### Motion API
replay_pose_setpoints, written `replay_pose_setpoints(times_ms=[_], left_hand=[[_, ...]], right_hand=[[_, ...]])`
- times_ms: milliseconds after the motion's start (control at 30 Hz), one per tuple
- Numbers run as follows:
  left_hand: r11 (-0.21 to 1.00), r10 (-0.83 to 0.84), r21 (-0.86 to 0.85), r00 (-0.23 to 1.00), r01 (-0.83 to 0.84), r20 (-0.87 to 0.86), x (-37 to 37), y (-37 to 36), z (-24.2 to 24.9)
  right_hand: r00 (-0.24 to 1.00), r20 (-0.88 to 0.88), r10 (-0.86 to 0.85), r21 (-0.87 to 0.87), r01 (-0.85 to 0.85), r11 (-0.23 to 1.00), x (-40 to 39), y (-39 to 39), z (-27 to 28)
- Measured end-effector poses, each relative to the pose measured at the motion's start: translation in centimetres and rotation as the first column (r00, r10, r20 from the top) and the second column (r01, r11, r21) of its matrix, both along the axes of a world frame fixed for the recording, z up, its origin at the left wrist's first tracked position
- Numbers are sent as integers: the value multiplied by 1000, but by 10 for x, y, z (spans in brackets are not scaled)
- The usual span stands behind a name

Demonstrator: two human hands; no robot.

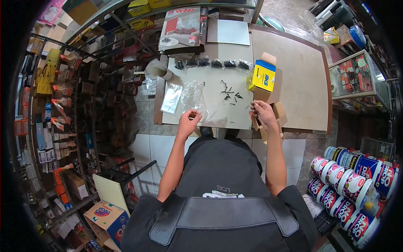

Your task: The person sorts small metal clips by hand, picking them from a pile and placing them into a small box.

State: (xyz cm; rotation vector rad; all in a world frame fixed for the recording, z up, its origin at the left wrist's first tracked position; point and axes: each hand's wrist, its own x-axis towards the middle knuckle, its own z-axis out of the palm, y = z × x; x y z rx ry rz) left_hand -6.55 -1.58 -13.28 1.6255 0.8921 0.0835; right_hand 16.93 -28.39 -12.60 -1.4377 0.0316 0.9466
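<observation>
My left hand (pixel 190 122) is at the table's front edge, its fingers pinched at a clear plastic bag (pixel 209 116); more crumpled clear plastic (pixel 192 95) lies just beyond. My right hand (pixel 264 113) hovers over an open cardboard box (pixel 278 112), fingertips closed together; whatever they hold is too small to make out. Between the hands and farther back, loose black screws (pixel 228 93) are scattered on the light tabletop. Behind them runs a row of small clear packets (pixel 216 63) filled with dark pieces. A flat silvery packet (pixel 171 98) lies left of the crumpled plastic.
A yellow and blue box (pixel 263 77) with its flap up stands right of the screws. A Vinilex box (pixel 180 27) and a white panel (pixel 228 32) are at the back. Stocked shelves (pixel 84 105) line the left; paint buckets (pixel 352 185) are stacked at lower right.
</observation>
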Motion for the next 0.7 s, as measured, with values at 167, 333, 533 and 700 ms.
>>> replay_pose_setpoints(times_ms=[167,333,533,700], left_hand=[[1000,25,-2,1000,-25,0,-7,2,2],[997,70,-18,997,-70,13,-18,2,-2],[996,89,6,996,-89,17,-28,2,-10],[984,168,-42,984,-171,-53,-31,-3,-33]], right_hand=[[950,215,227,-249,-171,953,13,53,-5],[722,436,537,-650,-161,743,18,83,-34],[583,675,452,-583,46,811,6,95,-77],[632,461,622,-464,-426,777,-37,109,-50]])
